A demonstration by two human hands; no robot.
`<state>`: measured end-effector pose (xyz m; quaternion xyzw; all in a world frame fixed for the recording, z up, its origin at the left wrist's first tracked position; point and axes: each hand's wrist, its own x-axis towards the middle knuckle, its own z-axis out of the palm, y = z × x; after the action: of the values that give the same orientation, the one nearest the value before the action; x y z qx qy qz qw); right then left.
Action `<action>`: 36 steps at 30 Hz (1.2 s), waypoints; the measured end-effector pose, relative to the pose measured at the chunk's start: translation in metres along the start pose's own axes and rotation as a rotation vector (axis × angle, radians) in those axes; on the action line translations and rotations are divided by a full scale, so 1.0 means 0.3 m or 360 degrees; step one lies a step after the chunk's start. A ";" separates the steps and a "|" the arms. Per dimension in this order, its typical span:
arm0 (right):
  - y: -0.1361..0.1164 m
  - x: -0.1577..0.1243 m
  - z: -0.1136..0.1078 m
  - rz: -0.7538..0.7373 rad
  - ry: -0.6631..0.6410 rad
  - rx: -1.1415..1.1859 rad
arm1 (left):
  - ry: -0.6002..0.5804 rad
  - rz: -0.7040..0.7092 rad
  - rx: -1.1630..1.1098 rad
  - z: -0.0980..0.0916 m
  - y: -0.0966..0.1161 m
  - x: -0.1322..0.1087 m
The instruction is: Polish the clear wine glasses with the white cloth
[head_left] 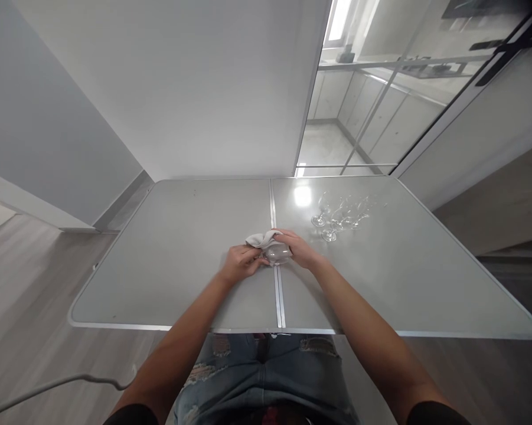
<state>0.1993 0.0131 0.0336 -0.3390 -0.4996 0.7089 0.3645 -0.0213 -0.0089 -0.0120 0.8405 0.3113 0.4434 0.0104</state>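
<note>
A clear wine glass (pixel 278 254) lies sideways between my hands, above the seam of the table, its bowl toward the right. My left hand (pixel 242 262) is closed at the glass's left end, where the fingers partly hide the stem and foot. My right hand (pixel 297 247) curves around the bowl's right side. Its fingers press a white cloth (pixel 262 239), which is bunched over the top and far side of the glass. Part of the cloth is hidden behind the fingers.
Several clear stemmed glasses (pixel 329 234) stand close together on the right half of the grey folding table (pixel 195 218). A metal-edged seam (pixel 280 301) divides the tabletop. Behind it are a white wall (pixel 212 88) and a glass door (pixel 358 112). A grey cable (pixel 71 379) hangs at lower left.
</note>
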 end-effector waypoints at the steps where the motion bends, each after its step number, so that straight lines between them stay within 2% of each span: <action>1: 0.009 0.004 -0.002 0.0061 -0.0012 0.0163 | 0.0005 -0.0033 -0.0049 -0.001 0.003 0.003; 5: 0.048 0.023 0.020 0.0115 0.0067 0.0590 | 0.0109 -0.0317 -0.0198 -0.007 0.013 0.017; 8: 0.083 0.031 0.074 -0.0037 0.0080 0.0525 | 0.0274 -0.0694 -0.0216 -0.009 0.013 0.027; 11: 0.122 0.029 0.130 -0.0245 0.0193 0.0228 | 0.0366 -0.1032 -0.0263 -0.005 0.006 0.035; 15: 0.159 0.021 0.160 -0.0608 0.0310 -0.0623 | 0.0377 -0.1226 -0.0312 0.001 0.000 0.038; 20: 0.141 0.024 0.139 -0.1101 0.0261 -0.1484 | 0.0335 -0.1192 -0.0263 0.003 -0.004 0.029; 26: 0.068 0.033 0.090 -0.1328 0.0034 -0.2039 | 0.0258 -0.1037 -0.0029 0.008 -0.008 0.019; 29: 0.039 0.029 0.072 -0.1311 -0.0063 -0.2088 | 0.0164 -0.0856 0.0045 0.019 -0.012 0.011; 32: 0.022 0.027 0.065 -0.1182 -0.0063 -0.1996 | 0.0035 -0.0703 0.0081 0.028 -0.013 -0.001; 36: 0.000 0.026 0.050 -0.0773 -0.0036 -0.1754 | -0.0218 -0.0476 0.0038 0.022 0.001 -0.009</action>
<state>0.1827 0.0127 0.0368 -0.3465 -0.8606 0.2455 0.2812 -0.0172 -0.0089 -0.0179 0.8131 0.4368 0.3747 0.0875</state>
